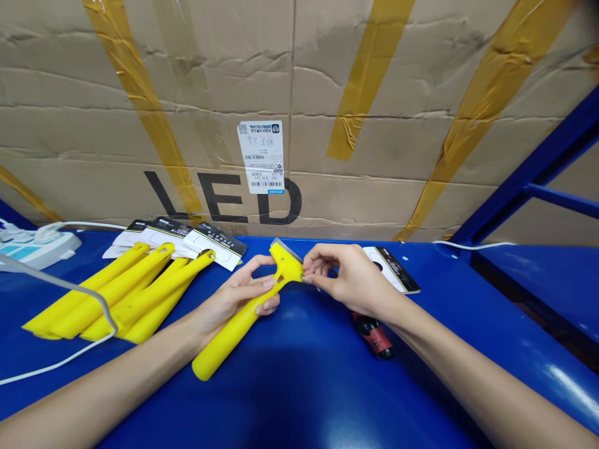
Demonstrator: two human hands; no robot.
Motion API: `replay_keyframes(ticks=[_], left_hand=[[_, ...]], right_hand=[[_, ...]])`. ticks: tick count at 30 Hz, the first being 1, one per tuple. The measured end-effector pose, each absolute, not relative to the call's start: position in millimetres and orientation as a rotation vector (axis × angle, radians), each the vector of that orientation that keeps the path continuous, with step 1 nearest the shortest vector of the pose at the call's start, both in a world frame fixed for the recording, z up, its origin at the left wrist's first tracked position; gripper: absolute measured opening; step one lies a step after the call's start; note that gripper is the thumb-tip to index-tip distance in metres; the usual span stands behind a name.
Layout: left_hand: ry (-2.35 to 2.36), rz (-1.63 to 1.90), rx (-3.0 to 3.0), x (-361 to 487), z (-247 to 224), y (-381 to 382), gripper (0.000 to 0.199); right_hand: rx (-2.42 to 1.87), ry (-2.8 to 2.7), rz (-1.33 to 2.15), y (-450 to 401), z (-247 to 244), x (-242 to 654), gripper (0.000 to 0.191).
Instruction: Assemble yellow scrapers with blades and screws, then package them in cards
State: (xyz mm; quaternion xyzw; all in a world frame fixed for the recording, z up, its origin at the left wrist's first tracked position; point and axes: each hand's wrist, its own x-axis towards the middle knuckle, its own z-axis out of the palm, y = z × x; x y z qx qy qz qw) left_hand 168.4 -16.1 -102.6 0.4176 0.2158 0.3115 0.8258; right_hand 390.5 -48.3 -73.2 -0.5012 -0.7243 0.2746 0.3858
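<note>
Here, my left hand [234, 296] wraps the handle of a yellow scraper [248, 312], fingers curled around it just below the head; the handle runs down and to the left, its free end resting low over the blue table [299, 386]. My right hand [349, 277] is pinched narrow at the right side of the scraper's head, thumb and fingertips [309, 274] touching the yellow plastic; whether something small sits between them I cannot tell. A clear blade edge shows at the top of the head, pointing away from me.

Under my right wrist lies a screwdriver [374, 333] with a red and black grip, partly hidden by the hand. Just behind that hand lies a printed card [397, 271], flat on the table.

To the left, well apart from the held scraper, a pile of scrapers [121, 296] lies on the table, handles fanned toward me, with more cards [187, 240] at their far ends. A white cable [70, 290] loops over the pile, and a power strip [32, 246] sits at the far left. A cardboard box [299, 112] marked LED stands along the back edge.
</note>
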Motion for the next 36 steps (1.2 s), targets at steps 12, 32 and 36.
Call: replay_keyframes(ticks=[12, 32, 36], left_hand=[[0.412, 0.638, 0.947, 166.8, -106.4, -15.9, 0.026], [0.601, 0.797, 0.767, 169.5, -96.1, -17.4, 0.04], [0.591, 0.79, 0.774, 169.9, -97.1, -17.9, 0.043]], right_hand=[[-1.297, -1.863, 0.696, -48.1, -68.7, 393.8, 0.017], [-1.55, -2.16, 0.538, -46.2, -63.5, 419.6, 0.014], [-1.502, -2.376, 0.441, -50.7, -67.6, 410.5, 0.018]])
